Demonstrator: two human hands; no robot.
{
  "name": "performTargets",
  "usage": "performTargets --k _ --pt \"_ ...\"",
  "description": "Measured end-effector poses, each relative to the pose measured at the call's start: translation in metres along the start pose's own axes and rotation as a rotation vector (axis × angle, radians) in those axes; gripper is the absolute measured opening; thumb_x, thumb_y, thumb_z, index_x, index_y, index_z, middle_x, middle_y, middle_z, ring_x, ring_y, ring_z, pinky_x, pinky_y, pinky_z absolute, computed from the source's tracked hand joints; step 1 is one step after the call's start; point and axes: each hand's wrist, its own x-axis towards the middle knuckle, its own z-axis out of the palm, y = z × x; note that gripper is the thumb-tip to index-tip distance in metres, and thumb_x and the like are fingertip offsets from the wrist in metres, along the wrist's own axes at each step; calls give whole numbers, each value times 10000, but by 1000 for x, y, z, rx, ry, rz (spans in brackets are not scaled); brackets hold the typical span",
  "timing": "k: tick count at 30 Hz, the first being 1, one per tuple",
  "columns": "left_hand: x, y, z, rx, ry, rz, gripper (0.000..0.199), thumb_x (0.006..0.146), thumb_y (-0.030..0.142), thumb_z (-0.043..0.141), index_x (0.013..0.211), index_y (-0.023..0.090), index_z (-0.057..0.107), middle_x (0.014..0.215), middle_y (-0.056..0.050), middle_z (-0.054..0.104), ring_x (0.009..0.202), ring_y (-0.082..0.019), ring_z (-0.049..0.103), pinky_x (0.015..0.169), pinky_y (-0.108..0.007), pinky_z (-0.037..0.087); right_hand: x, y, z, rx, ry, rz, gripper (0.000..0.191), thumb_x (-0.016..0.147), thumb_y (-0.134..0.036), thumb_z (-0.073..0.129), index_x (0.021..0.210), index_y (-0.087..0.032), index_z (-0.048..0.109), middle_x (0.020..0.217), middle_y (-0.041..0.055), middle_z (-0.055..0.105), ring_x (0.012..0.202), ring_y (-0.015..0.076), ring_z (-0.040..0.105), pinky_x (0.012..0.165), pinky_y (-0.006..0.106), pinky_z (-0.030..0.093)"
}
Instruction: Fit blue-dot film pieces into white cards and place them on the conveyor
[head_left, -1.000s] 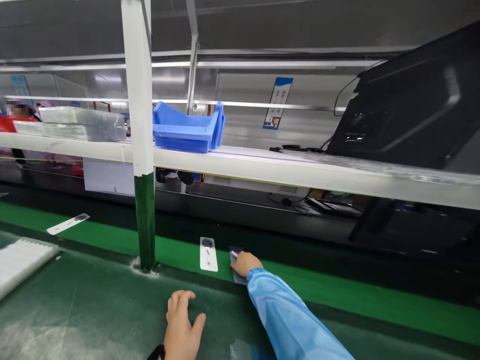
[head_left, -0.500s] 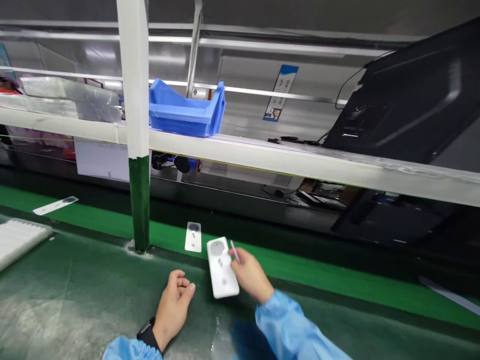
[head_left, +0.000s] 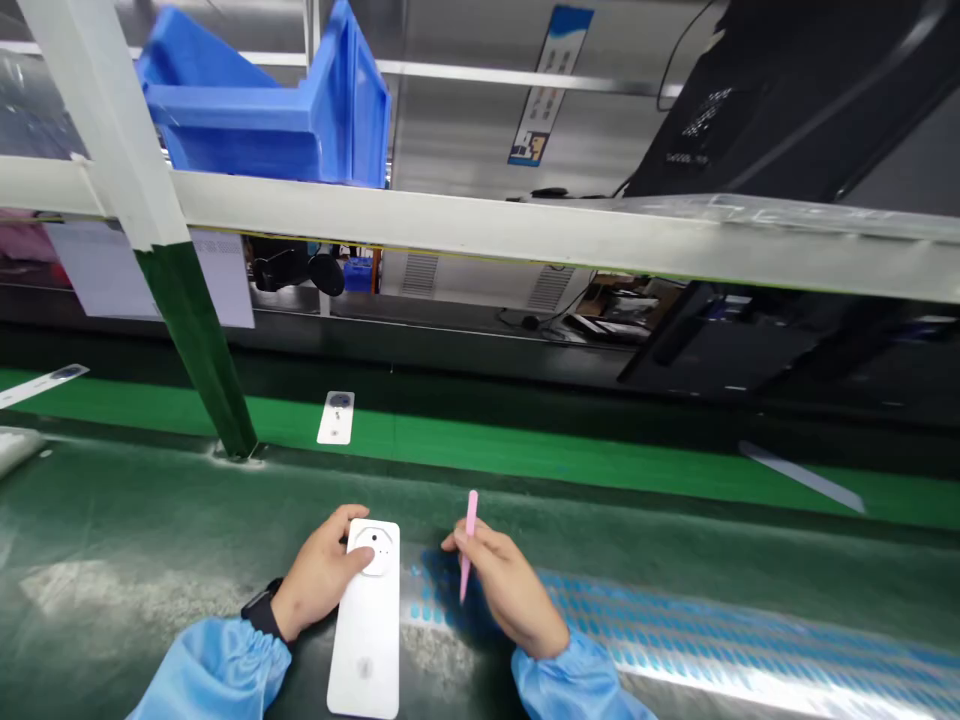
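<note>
My left hand (head_left: 322, 570) grips a white phone (head_left: 364, 640) by its upper left side. The thumb lies across the round camera area, and the phone's back faces up over the green bench. To the right, my right hand (head_left: 510, 585) pinches slim pink tweezers (head_left: 468, 545), their narrow end pointing down. Beneath this hand and off to the right stretches a clear strip (head_left: 720, 640) with rows of small blue pieces. Both hands are apart from each other.
Beyond the bench (head_left: 135, 520) runs a green conveyor belt (head_left: 480, 448). Another white phone-shaped piece (head_left: 336, 418) lies on it. A post (head_left: 199, 340) rises at left, and a white shelf rail (head_left: 480, 225) crosses above, carrying a blue bin (head_left: 247, 130). A grey strip (head_left: 802, 477) lies at right.
A white phone that was by my right hand near the belt is now in my left hand, closer to me. My view has tilted down and right, showing the blue-dotted strip.
</note>
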Motion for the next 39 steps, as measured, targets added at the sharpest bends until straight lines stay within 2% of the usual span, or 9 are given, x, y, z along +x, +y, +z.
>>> performTargets --k 2,4,8,10,13,19,31,39 --pt "-1 3 7 127 -24 30 486 660 305 588 1121 190 487 962 -43 652 763 -189 632 681 -289 491 0 6 -2 -127 -62 52 450 665 -601 621 676 -153 664 568 2 526 517 119 469 483 251 374" --pt "-2 7 13 303 -6 69 443 678 258 559 1117 198 532 1006 -46 663 842 -202 631 777 -307 479 -2 11 0 -160 -131 138 494 668 -645 583 716 -155 627 521 -26 509 447 104 452 439 244 367" --pt "-5 12 12 582 37 133 412 672 208 561 1083 214 596 1141 -56 638 1076 -237 557 984 -347 383 -7 14 8 -140 -244 187 415 662 -582 611 723 -177 544 561 -23 577 483 118 548 509 260 459" --pt "-5 14 7 674 21 144 399 671 201 565 1068 206 607 1118 -64 635 1077 -247 537 986 -366 379 -8 14 11 -141 -245 190 358 652 -518 636 744 -187 534 578 -27 589 511 129 577 530 265 478" --pt "-5 15 1 788 3 164 379 674 194 573 1051 186 609 1060 -70 622 1046 -252 508 957 -380 385 -7 14 14 -165 -173 156 282 676 -457 616 748 -196 537 587 -22 601 514 134 586 527 267 483" --pt "-6 14 2 853 -31 165 335 673 169 590 1006 206 608 1047 -57 590 1062 -254 454 957 -387 353 2 17 17 -246 -60 144 245 722 -434 568 725 -190 545 574 -14 609 472 134 587 500 264 474" --pt "-9 14 7 969 -67 148 278 704 172 598 975 228 617 1050 -41 581 1057 -247 434 910 -373 325 11 23 19 -238 -53 206 245 716 -421 562 694 -177 543 537 -20 602 427 105 557 439 229 452" --pt "-9 12 9 991 -66 161 279 715 192 596 987 240 632 1043 -43 584 1049 -251 434 882 -382 326 7 22 20 -89 -52 182 394 652 -563 637 671 -182 540 536 -7 597 431 107 541 405 220 421"
